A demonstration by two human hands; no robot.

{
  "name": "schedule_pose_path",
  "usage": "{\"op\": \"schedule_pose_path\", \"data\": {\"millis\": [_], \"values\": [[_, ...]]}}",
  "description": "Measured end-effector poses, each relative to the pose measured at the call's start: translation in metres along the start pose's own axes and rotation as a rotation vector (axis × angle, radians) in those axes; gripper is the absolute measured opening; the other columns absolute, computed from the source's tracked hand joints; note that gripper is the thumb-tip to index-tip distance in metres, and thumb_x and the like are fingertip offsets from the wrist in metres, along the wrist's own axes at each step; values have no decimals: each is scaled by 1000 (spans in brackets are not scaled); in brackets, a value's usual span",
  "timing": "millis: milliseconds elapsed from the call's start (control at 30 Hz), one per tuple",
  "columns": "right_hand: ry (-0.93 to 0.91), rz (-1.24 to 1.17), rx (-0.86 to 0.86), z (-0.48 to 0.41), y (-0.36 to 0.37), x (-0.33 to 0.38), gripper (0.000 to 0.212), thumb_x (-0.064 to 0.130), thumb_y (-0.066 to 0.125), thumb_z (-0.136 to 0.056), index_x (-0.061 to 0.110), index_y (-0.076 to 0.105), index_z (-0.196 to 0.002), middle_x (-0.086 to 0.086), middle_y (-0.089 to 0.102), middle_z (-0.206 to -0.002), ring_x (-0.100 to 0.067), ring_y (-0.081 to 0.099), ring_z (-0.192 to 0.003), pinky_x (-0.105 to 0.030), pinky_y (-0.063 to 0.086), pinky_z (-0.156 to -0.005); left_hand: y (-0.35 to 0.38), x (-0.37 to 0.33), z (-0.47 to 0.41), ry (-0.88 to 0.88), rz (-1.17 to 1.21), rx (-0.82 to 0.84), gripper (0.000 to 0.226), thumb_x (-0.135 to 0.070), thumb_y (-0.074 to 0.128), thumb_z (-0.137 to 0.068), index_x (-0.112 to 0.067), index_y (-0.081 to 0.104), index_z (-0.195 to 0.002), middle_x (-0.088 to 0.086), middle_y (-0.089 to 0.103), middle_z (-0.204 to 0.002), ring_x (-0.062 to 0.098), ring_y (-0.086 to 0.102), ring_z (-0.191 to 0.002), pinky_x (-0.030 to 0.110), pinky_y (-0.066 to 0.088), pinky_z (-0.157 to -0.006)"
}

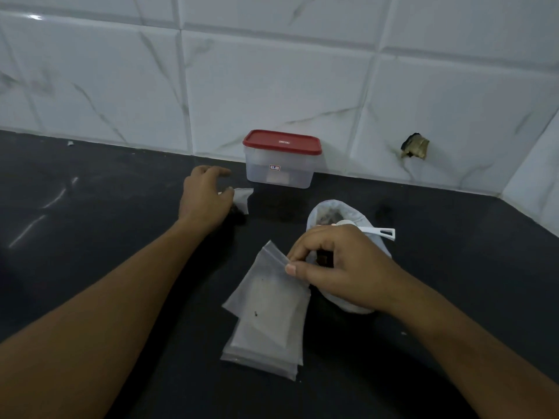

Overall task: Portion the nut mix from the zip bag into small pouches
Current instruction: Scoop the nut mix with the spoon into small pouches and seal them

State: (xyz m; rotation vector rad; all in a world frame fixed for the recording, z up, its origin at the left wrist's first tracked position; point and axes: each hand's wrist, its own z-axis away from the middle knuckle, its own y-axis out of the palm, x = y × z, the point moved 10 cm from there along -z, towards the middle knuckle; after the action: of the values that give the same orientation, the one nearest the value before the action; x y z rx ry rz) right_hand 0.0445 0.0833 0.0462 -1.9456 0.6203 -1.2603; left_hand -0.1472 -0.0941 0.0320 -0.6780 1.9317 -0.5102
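Zip bag [351, 211]: centre right, open, scoop [375, 231] laid across; soft, saggy.
Pouch stack [266, 337]: lower centre; light, slippery film.
Top pouch [269, 285]: best taken at stiffer zip edge.
Right hand [338, 267]: thumb and forefinger clamped there.
Left hand [205, 198]: upper centre, fingers arched beside small pouch [243, 198]; grip cannot be told.

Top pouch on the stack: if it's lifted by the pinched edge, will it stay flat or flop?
Probably flops: the top pouch is thin translucent film, bending where the right hand pinches it. Likely very light, since it looks nearly empty. It may drag its neighbours in the stack, as the glossy sheets lie skewed.
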Motion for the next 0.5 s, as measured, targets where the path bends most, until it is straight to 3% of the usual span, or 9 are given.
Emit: {"op": "schedule_pose_path", "data": {"millis": [100,200,300,367,433,500], "values": [[32,-90,-53,2,-7,-3,8,21,76,-95,15,80,-92,17,73,-76,0,68,-71,-15,50,-66,-4,-7,4,31,5,-38,37,-21,68,-96,-22,63,-132,7,47,-149,24,44,-138,38,40,-109],[63,-176,-76,3,-11,-5,9,19,74,-96,13,78,-91,8,70,-67,-6,60,-54,-19,47,-57,-8,-17,6,71,28,-66,31,-21,68,-95,-22,67,-126,7,52,-142,24,45,-136,39,41,-107],[87,-260,-137,3,-21,-9,7,12,73,-95,10,78,-90,9,73,-76,0,64,-66,-18,52,-65,-15,-38,8,165,124,-109,24,-22,68,-95,-22,69,-119,2,59,-129,18,54,-124,41,49,-103],[105,-284,-189,3,-28,-12,9,10,73,-95,10,77,-87,9,73,-76,2,65,-69,-15,51,-67,-23,-54,11,212,256,-131,19,-24,68,-96,-26,69,-115,-4,62,-123,11,59,-112,34,55,-93],[143,-292,-261,4,-34,-17,11,13,74,-95,12,76,-84,5,73,-75,-1,65,-67,-19,53,-66,-29,-70,15,243,402,-124,16,-26,66,-98,-25,68,-114,-5,65,-119,7,63,-103,24,57,-84],[183,-285,-322,5,-39,-24,14,16,75,-94,12,75,-81,2,72,-75,-9,66,-68,-21,55,-67,-32,-83,22,283,491,-104,16,-28,65,-100,-20,69,-113,-5,69,-111,10,66,-97,26,59,-79]]}}
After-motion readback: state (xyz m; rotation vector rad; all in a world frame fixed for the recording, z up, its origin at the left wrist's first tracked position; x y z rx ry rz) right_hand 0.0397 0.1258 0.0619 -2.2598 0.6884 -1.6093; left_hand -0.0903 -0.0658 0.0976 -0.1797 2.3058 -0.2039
